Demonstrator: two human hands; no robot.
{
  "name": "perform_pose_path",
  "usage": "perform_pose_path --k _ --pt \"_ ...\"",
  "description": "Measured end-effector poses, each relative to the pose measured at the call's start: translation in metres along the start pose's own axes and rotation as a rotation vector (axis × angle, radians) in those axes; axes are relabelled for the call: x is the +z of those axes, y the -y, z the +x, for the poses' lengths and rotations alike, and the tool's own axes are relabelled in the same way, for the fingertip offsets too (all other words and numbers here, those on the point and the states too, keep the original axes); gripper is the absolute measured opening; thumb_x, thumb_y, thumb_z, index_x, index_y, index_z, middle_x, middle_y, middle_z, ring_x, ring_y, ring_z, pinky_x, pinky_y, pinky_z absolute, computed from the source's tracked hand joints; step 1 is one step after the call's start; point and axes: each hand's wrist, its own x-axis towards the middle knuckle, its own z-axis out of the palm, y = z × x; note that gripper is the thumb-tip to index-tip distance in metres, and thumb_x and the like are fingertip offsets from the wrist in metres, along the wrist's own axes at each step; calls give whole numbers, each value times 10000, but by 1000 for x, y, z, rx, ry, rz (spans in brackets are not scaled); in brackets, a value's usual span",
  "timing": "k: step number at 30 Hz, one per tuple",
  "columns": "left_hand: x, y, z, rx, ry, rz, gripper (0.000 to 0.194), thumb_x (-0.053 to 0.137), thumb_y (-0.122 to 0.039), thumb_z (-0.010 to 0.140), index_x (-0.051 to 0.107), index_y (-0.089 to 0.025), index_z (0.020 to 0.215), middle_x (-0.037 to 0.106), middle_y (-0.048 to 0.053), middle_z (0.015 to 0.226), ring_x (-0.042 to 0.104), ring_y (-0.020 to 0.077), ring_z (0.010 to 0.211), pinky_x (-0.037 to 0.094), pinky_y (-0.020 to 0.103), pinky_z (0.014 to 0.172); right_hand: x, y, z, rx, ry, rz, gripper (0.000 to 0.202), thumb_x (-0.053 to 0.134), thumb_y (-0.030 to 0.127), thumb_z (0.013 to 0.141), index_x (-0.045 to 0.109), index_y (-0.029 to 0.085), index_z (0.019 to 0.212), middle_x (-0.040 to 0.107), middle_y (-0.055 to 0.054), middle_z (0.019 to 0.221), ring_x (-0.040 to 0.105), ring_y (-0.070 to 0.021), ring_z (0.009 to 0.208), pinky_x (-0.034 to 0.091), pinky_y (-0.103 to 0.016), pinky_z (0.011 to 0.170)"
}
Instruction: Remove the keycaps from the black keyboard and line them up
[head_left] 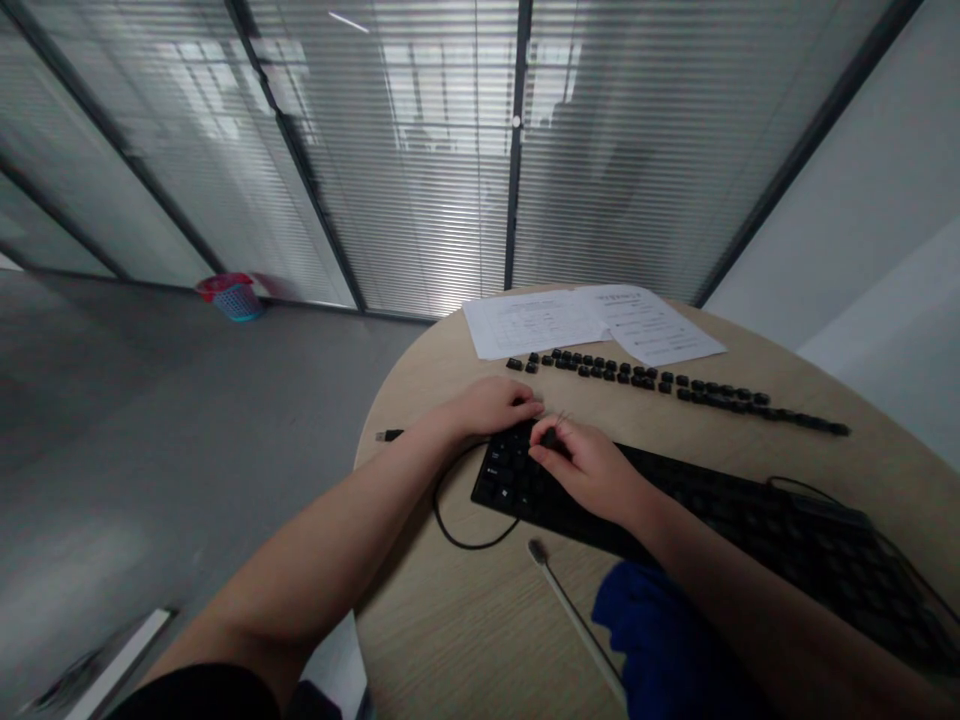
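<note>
A black keyboard [712,490] lies at a slant on the round wooden table. My left hand [495,405] is closed at its upper left corner, fingers bent against the edge. Close beside it, over the left-hand keys, my right hand [589,465] is pinched on a small tool with thin wires sticking up, which looks like a wire keycap puller [564,416]. The fingers cover most of it. Loose black keycaps [637,375] lie in rows behind the keyboard.
Printed papers [540,322] lie at the table's far edge. In front of the keyboard are a thin-handled brush [574,615] and a blue cloth [667,640]. A cable [469,545] loops left, near a USB plug [388,435]. A basket [236,298] stands on the floor.
</note>
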Motion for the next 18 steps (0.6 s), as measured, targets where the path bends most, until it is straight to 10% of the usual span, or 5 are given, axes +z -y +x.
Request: perform_pose_path --k 18 --pt "-14 13 -9 206 197 -275 277 722 -405 842 742 -192 1017 741 14 923 653 183 835 457 279 740 1 0 -4 26 -55 9 126 538 351 1006 610 249 984 663 -4 752 646 -202 707 459 -315 704"
